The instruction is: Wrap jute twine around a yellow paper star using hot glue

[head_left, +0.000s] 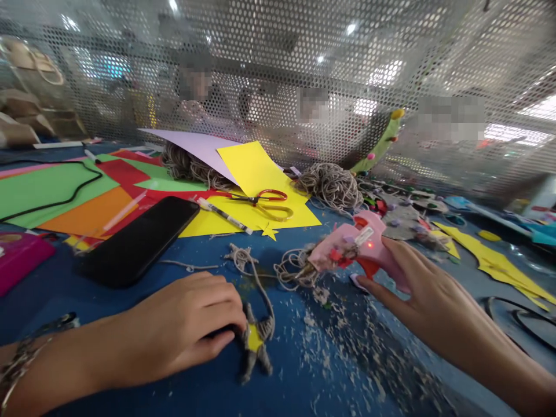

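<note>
My left hand (182,324) rests on the blue table with its fingers curled down, pressing one side of a small star shape (255,341) of yellow paper wrapped in grey twine. A strand of twine (249,263) runs up from the star. My right hand (417,289) reaches in from the right and wraps the handle of a pink glue gun (354,246). The gun lies low over the table, a red light glowing on its side, its nozzle pointing left at a tangle of twine (295,269).
A black phone (141,240) lies left of centre. Behind it are coloured paper sheets (65,191), a yellow sheet (256,185) with red scissors (260,198), a pen (223,215) and twine bundles (330,185). A perforated screen (278,87) closes the back; people sit beyond it. Glue crumbs (347,341) litter the table.
</note>
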`<state>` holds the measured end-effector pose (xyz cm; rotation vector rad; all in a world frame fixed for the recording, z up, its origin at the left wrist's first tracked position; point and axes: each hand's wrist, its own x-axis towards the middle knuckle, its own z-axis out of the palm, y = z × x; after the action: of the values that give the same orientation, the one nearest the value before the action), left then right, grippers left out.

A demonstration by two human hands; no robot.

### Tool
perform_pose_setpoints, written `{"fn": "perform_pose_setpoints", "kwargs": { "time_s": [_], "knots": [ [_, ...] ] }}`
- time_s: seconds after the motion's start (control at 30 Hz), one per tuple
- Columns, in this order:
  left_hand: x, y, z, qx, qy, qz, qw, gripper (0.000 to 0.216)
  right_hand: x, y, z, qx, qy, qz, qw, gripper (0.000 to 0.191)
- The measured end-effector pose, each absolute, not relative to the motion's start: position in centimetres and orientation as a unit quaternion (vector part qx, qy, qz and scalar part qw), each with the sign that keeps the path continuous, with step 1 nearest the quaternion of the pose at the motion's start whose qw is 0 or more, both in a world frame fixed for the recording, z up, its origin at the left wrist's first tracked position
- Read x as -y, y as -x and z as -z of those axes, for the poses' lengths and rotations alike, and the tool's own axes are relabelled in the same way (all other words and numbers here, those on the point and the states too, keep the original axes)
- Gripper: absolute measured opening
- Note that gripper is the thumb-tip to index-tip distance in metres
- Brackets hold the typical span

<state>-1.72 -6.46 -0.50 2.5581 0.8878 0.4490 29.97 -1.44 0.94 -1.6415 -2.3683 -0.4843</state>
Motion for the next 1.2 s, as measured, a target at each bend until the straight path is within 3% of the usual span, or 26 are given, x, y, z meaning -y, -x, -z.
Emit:
{"fn": "perform_pose_setpoints", "kwargs": {
  "time_s": [0.17,0.27,0.63,0.97,1.2],
  "knots": [
    [6.4,1.8,0.4,-0.339,-0.913,-0.161,0.163,0.007,0.2,-31.0,-0.9,0.794,0.579,0.139,0.118,0.065],
    [6.1,1.9,0.3,-0.403,-0.892,-0.165,0.124,0.018,-0.2,-31.3,-0.8,0.797,0.577,0.128,0.124,0.064],
    [4.6,1.1,-1.3,-0.5,-0.848,-0.147,0.099,0.026,0.5,-31.6,-0.5,0.823,0.538,0.131,0.124,0.057],
    [-4.0,2.5,-10.3,-0.533,-0.838,-0.039,-0.109,0.024,1.1,-31.5,0.0,0.846,0.482,0.181,0.139,0.053],
    [-10.3,2.8,-7.6,-0.426,-0.877,0.034,-0.219,0.055,1.0,-31.6,0.5,0.856,0.452,0.199,0.15,0.05]
  ]
}}
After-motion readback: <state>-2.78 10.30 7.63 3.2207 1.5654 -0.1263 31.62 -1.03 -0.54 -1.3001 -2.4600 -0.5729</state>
